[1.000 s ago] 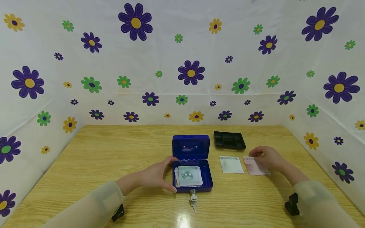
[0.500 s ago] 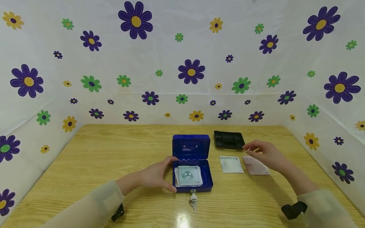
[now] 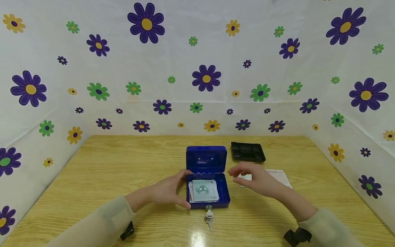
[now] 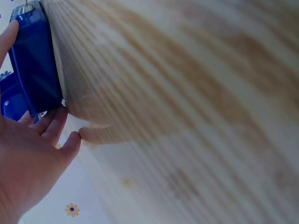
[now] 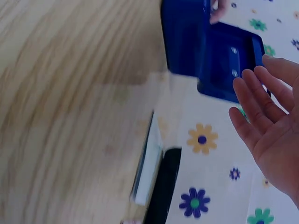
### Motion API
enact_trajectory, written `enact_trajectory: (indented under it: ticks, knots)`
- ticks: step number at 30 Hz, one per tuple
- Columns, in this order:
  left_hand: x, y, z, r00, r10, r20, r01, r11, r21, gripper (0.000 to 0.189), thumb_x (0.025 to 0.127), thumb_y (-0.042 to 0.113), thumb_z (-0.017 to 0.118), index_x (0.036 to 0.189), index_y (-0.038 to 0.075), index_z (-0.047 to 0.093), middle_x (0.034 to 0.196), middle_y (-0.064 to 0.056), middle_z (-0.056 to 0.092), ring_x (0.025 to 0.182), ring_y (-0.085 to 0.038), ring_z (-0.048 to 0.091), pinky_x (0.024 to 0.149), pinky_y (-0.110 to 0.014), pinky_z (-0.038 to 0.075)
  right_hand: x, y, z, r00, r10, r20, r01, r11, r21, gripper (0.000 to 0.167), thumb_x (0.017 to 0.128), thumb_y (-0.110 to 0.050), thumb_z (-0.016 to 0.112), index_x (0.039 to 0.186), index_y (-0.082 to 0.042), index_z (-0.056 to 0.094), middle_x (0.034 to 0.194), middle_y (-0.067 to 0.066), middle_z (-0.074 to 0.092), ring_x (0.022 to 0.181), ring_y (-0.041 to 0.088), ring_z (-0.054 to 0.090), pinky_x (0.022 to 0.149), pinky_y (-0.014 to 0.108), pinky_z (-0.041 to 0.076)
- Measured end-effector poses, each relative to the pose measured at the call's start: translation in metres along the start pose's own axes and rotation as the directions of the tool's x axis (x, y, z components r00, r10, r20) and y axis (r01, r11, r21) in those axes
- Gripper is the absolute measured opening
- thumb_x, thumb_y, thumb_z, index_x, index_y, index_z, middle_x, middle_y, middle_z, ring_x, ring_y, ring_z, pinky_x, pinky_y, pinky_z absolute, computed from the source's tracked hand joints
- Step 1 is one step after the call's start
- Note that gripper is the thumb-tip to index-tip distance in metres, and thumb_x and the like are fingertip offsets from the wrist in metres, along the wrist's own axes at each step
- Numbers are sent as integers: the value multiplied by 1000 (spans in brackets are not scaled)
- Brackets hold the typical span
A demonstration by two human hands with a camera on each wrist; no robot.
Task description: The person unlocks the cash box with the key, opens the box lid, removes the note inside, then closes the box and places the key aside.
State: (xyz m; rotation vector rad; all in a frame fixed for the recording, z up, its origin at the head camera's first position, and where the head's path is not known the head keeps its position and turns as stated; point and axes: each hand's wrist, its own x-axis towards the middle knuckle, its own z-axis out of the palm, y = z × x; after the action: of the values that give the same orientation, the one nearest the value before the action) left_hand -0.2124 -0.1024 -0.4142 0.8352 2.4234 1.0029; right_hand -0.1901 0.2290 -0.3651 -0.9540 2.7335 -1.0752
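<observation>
A blue cash box (image 3: 224, 192) stands with its lid (image 3: 206, 161) raised, and a pile of green-printed banknotes (image 3: 205, 190) lies inside on the left. My left hand (image 3: 166, 188) holds the box's left side, thumb at the front corner and fingers at the back corner. Just right of the box is my right hand (image 3: 257, 178), raised above the table with fingers loosely bent and nothing in them. Partly hidden behind it, a pale green banknote stack (image 5: 147, 170) lies on the table. A pale pinkish note (image 3: 280, 177) shows beyond the hand.
A black compartment tray (image 3: 248, 152) lies behind the notes. Keys (image 3: 210, 216) hang from the lock at the box's front. Flower-printed white cloth (image 3: 172, 58) walls the wooden table (image 3: 139, 154) at the back and sides.
My right hand has lifted off the pink note at the right and moved left, over the green note toward the box. The left hand has stayed at the box.
</observation>
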Motion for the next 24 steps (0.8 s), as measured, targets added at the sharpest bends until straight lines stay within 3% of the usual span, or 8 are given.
enact_trajectory:
  ticks: [11, 24]
  knots:
    - [0, 1, -1, 1000, 4, 12, -4, 1000, -27, 100, 72, 37, 87, 148, 12, 26, 147, -11, 39, 134, -26, 39, 111, -46, 28, 33, -4, 42, 988, -71, 136, 67, 997, 32, 26, 95, -14, 65, 118, -4, 64, 115, 8, 65, 104, 24, 61, 91, 45, 50]
    - [0, 0, -2, 1000, 11, 17, -10, 1000, -21, 99, 73, 38, 86, 147, 12, 26, 146, -10, 41, 133, -25, 40, 111, -45, 28, 51, -7, 59, 978, -45, 206, 52, 998, -29, 29, 95, -16, 65, 122, -7, 63, 118, 5, 66, 108, 20, 61, 91, 40, 50]
